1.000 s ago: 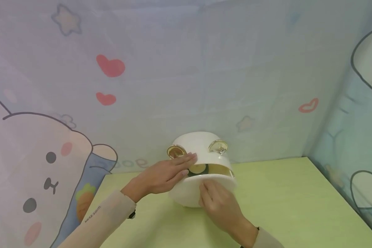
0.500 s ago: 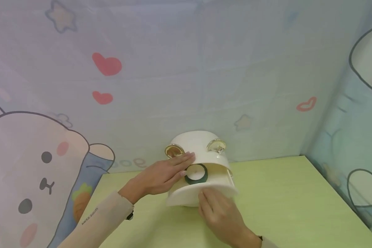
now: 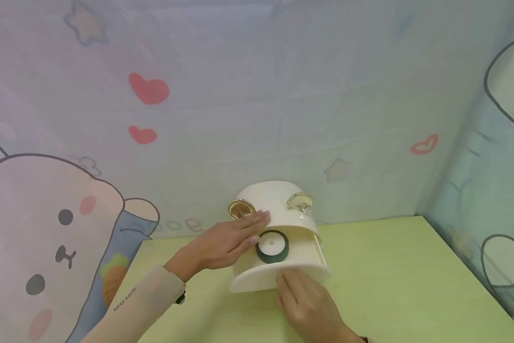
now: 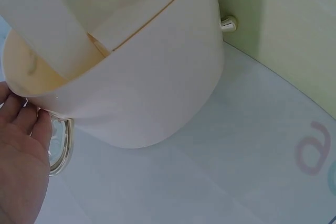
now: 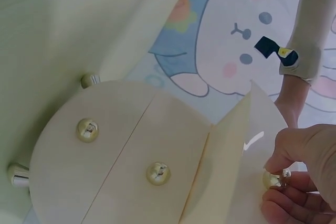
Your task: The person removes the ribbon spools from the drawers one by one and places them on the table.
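Note:
A glossy white rounded drawer box [image 3: 265,190] with two gold ear-shaped loops [image 3: 299,202] stands at the table's back. Its top drawer [image 3: 252,280] is pulled out toward me. Inside lies a round dark green thing with a white disc-like middle [image 3: 271,244]. My left hand [image 3: 226,240] rests on the box top beside the left ear, fingers straight. In the left wrist view its fingertips lie at the upper rim. My right hand [image 3: 306,305] is at the drawer front; in the right wrist view, thumb and fingers pinch its gold knob [image 5: 271,179].
Two lower drawers, each with a gold knob [image 5: 158,173], are closed. Short gold feet [image 5: 20,176] carry the box. It stands on a light green table [image 3: 381,271], close to a cartoon-printed cloth backdrop [image 3: 222,105] with a matching side panel [image 3: 497,190].
The top drawer has slid farther out toward me with my right hand on it. More of the green round thing now shows. My left hand stays on the box.

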The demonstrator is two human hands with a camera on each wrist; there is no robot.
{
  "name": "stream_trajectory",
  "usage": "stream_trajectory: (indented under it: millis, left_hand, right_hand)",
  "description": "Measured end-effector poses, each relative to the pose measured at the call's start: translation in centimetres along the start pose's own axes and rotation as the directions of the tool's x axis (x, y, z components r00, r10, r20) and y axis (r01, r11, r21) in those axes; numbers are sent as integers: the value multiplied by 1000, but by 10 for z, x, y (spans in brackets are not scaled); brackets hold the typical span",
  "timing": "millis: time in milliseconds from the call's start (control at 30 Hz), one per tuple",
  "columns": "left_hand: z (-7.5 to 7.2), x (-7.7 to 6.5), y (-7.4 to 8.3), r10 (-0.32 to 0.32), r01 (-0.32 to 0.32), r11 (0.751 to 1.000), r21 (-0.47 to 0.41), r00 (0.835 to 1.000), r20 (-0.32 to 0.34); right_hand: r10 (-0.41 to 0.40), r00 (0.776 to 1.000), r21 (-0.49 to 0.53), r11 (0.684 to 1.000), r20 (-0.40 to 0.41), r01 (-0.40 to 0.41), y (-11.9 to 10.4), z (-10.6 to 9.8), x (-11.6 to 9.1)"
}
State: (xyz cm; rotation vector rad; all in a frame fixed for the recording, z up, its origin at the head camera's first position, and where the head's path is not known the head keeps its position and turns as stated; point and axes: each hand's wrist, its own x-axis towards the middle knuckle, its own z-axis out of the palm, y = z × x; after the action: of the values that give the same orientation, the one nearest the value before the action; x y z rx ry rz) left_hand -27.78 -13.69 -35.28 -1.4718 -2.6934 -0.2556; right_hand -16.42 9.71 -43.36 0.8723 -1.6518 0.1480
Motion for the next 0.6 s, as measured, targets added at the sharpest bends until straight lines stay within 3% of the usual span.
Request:
stream_trajectory:
  millis: [367,600]
  left_hand:
    - [2,0,1,3,-3,1000,20,999,-41]
    - [3,0,0,5,-4,1000,22,999,-47]
  right_hand:
    - [-54,997,12,998,-48,54,-6,-9,-4]
    - [-6,1000,48,999,-17,7,-15,-13,-12]
